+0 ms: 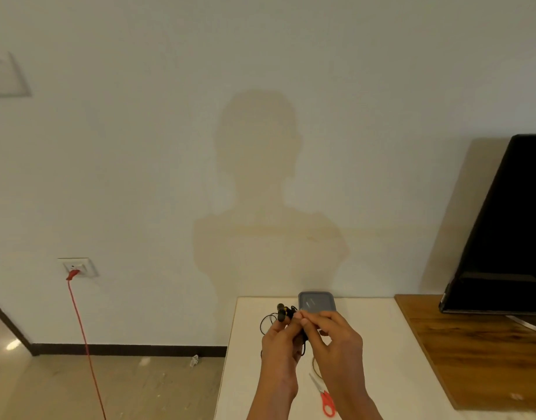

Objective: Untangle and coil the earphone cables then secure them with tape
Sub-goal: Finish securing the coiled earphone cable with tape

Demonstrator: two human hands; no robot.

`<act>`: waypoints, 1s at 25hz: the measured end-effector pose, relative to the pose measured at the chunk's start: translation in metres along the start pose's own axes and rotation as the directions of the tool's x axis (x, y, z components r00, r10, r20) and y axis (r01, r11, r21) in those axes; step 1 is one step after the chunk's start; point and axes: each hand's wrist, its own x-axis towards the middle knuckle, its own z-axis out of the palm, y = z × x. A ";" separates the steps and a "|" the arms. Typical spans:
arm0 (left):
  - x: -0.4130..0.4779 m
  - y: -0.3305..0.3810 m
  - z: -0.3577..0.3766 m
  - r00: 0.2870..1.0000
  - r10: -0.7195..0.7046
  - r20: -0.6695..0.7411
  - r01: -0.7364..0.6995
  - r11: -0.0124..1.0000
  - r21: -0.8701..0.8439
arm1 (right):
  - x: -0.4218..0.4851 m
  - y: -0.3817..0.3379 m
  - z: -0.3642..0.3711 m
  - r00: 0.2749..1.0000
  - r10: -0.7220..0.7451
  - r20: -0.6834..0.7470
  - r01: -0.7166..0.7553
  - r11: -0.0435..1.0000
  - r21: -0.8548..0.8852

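Observation:
Black earphones (281, 313) with a thin looped cable are held up over the white table (375, 344). My left hand (280, 344) grips the bundle, earbuds sticking out above its fingers and a cable loop hanging to the left. My right hand (330, 334) pinches the cable next to the earbuds with thumb and forefinger. A curved edge of a tape roll (314, 363) shows on the table, mostly hidden behind my right wrist.
Red-handled scissors (324, 395) lie on the table between my forearms. A grey lidded box (316, 301) sits at the table's far edge. A black TV (502, 231) stands on a wooden surface (478, 353) to the right. A red cord (85, 344) hangs from a wall socket at left.

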 end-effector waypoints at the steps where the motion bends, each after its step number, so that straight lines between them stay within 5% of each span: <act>1: -0.007 0.003 0.001 1.000 0.012 0.002 -0.012 1.000 -0.017 | -0.001 -0.007 -0.004 1.000 0.026 0.009 -0.027 0.999 0.036; 5: -0.033 0.011 0.002 0.998 0.047 0.047 -0.044 0.997 -0.065 | -0.005 -0.030 -0.018 0.993 0.096 0.062 -0.102 0.988 0.119; 17: -0.065 0.019 -0.006 0.990 0.128 0.066 -0.126 0.991 -0.033 | 0.000 -0.057 -0.037 0.938 0.123 0.325 -0.134 0.991 0.011; 25: -0.065 0.028 -0.018 0.988 -0.035 0.149 0.030 0.999 0.039 | 0.016 -0.052 -0.046 0.765 0.279 0.580 -0.428 0.893 0.136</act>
